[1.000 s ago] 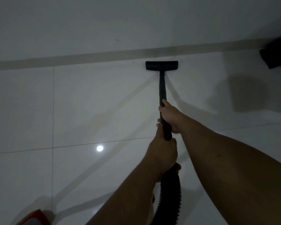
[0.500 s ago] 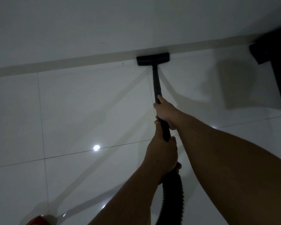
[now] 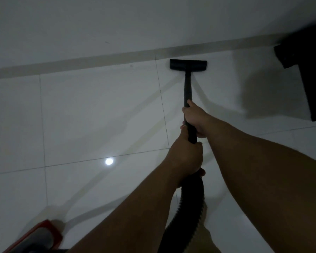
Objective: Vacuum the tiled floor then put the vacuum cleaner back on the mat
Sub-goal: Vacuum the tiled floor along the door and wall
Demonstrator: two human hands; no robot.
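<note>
The black vacuum wand (image 3: 188, 88) runs away from me to its flat floor nozzle (image 3: 188, 64), which sits on the white tiled floor (image 3: 98, 115) just in front of the skirting strip. My right hand (image 3: 195, 117) grips the wand further along. My left hand (image 3: 186, 159) grips it lower down, where the ribbed black hose (image 3: 188, 207) begins. The hose drops down between my forearms. The red and grey vacuum body (image 3: 38, 238) shows at the bottom left corner, partly cut off.
A pale wall (image 3: 135, 21) with a beige skirting strip (image 3: 80, 61) bounds the floor ahead. A dark piece of furniture (image 3: 310, 73) stands at the right edge and casts a shadow on the tiles. A lamp's reflection (image 3: 109, 161) glints on the floor.
The nozzle has slid a little back from the skirting and to the right. Both hands keep the same hold on the wand. More of the red vacuum body shows at the bottom left.
</note>
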